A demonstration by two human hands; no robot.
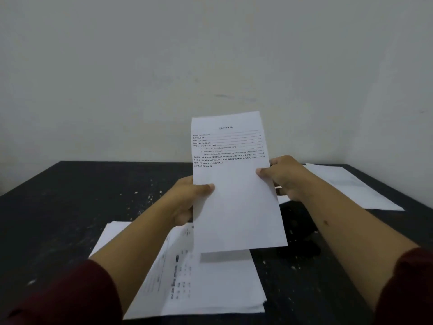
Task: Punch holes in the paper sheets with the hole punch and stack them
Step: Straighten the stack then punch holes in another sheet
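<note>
From my feed: dark worktop point(70, 195), speckled w/ pale flecks, pushed against a plain off-white wall point(164, 66); dim, flat light, room corner at right.

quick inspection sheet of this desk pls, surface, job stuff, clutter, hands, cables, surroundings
surface: dark table, speckled with small pale flecks, likely punch confetti.
job's things: one printed sheet held upright above the table, text side toward the camera; a paper stack lies near the front edge under it; more sheets lie far right. A dark object, possibly the hole punch, sits behind the held sheet; too dim to confirm.
clutter: only the flecks.
grippers: left hand grips the sheet's left edge, thumb in front; right hand grips the right edge likewise.
cables: nothing seen.
surroundings: plain pale wall behind the table.
</note>
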